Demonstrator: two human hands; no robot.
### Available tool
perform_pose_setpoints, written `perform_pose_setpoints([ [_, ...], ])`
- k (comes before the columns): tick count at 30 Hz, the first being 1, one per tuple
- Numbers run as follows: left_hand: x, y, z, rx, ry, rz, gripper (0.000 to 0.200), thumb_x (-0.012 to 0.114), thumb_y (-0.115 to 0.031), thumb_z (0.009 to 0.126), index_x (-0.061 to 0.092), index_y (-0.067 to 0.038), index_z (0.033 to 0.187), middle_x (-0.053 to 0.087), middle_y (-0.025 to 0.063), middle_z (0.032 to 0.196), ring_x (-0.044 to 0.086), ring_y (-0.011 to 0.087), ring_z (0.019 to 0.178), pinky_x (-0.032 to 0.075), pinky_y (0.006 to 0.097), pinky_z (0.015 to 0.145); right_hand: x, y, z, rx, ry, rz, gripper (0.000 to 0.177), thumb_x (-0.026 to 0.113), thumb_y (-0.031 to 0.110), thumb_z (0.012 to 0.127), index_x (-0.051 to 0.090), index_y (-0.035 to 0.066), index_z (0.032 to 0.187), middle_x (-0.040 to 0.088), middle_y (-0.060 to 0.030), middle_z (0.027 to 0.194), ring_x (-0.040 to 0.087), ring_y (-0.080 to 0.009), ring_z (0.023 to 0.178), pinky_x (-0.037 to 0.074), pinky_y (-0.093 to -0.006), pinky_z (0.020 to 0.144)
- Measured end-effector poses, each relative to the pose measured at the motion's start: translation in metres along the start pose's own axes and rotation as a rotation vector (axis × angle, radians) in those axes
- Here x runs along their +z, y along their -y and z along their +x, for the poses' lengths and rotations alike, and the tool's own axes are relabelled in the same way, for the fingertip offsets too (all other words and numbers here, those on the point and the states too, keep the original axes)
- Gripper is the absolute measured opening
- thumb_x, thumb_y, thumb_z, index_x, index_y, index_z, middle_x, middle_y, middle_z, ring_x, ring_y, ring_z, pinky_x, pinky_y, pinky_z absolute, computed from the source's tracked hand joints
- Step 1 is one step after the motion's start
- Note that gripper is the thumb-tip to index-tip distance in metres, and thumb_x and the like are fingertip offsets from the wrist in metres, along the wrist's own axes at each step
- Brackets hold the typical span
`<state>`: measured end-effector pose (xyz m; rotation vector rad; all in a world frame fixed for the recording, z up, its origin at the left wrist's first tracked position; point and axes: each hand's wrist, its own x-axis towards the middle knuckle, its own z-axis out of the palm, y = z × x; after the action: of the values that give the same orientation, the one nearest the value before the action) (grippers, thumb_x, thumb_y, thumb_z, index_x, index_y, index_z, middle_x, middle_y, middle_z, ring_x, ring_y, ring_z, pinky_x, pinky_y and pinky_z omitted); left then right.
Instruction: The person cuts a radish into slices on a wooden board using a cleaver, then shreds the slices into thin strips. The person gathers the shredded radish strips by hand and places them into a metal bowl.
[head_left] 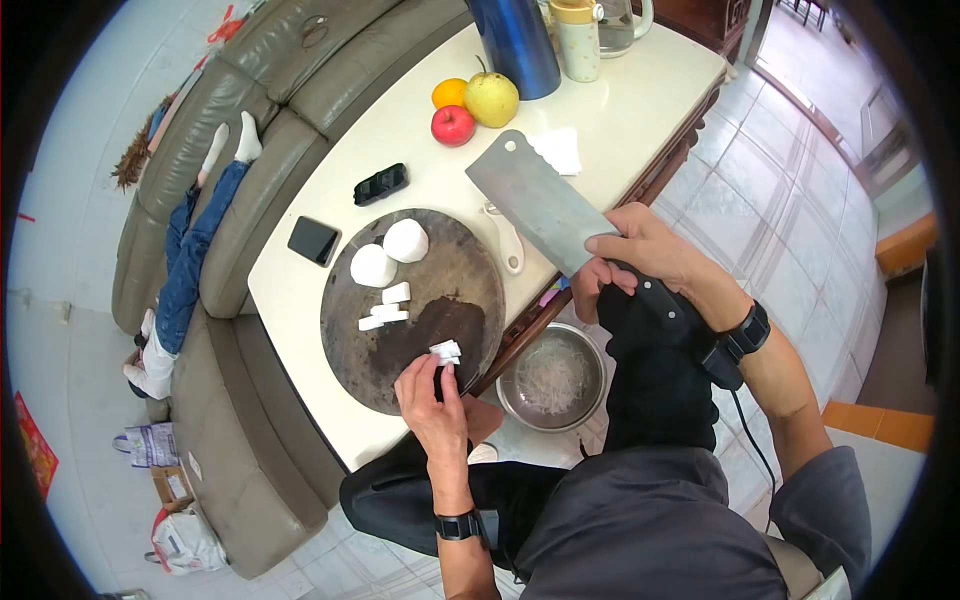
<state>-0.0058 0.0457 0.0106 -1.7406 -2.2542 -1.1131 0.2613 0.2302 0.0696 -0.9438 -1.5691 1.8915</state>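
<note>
My right hand (640,250) is wrapped around the black handle end of a wide cleaver (535,195), its thumb on the blade. The blade is raised beside the round wooden chopping board (345,355). On the board, my left hand (430,400) has its fingertips closed at a small stack of white vegetable pieces (446,352), which look like radish. Farther back on the board sit two thick white chunks, one chunk (373,265) beside the other chunk (405,240). Several smaller cut white blocks (384,314) lie between them and my left hand. A dark wet patch covers part of the board.
A steel bowl (510,395) with white shreds stands below the table edge. On the table are a peeler (512,252), phone (314,241), black object (381,185), apple (453,126), pear (491,99), orange fruit (449,94) and blue flask (517,50). A person (190,250) lies on the sofa.
</note>
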Motion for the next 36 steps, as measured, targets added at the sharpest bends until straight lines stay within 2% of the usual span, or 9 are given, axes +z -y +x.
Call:
perform_pose_setpoints([
  [9,-0.001,0.001,-0.009,0.008,-0.038,0.003,0.016,0.069,0.0,0.078,0.066,0.0,0.094,0.064,0.0153,0.098,0.059,0.0328,0.092,0.047,0.0396,0.081,-0.001,0.001,0.0,0.009,-0.019,-0.02,0.017,0.054,0.007,0.088,0.059,-0.003,0.076,0.059,-0.0059,0.061,0.049,-0.0066,0.043,0.041,-0.0225,0.039],
  [17,-0.01,-0.002,-0.026,0.135,-0.033,0.09,0.017,0.068,0.003,0.077,0.067,0.002,0.094,0.063,0.0155,0.098,0.059,0.0336,0.09,0.048,0.0411,0.08,-0.001,0.0,-0.001,0.002,-0.009,-0.032,0.019,0.054,0.008,0.088,0.06,-0.002,0.073,0.06,-0.006,0.06,0.049,-0.0067,0.043,0.04,-0.0216,0.039],
  [30,-0.013,0.003,-0.034,0.132,-0.021,0.068,0.018,0.066,0.005,0.078,0.067,0.004,0.096,0.063,0.0171,0.102,0.061,0.0353,0.095,0.049,0.0416,0.084,-0.003,0.002,-0.003,-0.023,-0.008,-0.039,0.021,0.053,0.007,0.088,0.06,-0.003,0.071,0.06,-0.0072,0.06,0.048,-0.0063,0.043,0.038,-0.0213,0.038],
  [36,-0.017,-0.001,-0.022,0.075,-0.065,0.033,0.018,0.066,0.004,0.078,0.067,0.003,0.095,0.064,0.0166,0.102,0.061,0.0342,0.095,0.048,0.0403,0.084,-0.004,0.002,-0.004,0.002,-0.042,-0.051,0.018,0.056,0.009,0.087,0.058,-0.003,0.073,0.058,-0.0045,0.06,0.046,-0.005,0.041,0.036,-0.0198,0.038],
])
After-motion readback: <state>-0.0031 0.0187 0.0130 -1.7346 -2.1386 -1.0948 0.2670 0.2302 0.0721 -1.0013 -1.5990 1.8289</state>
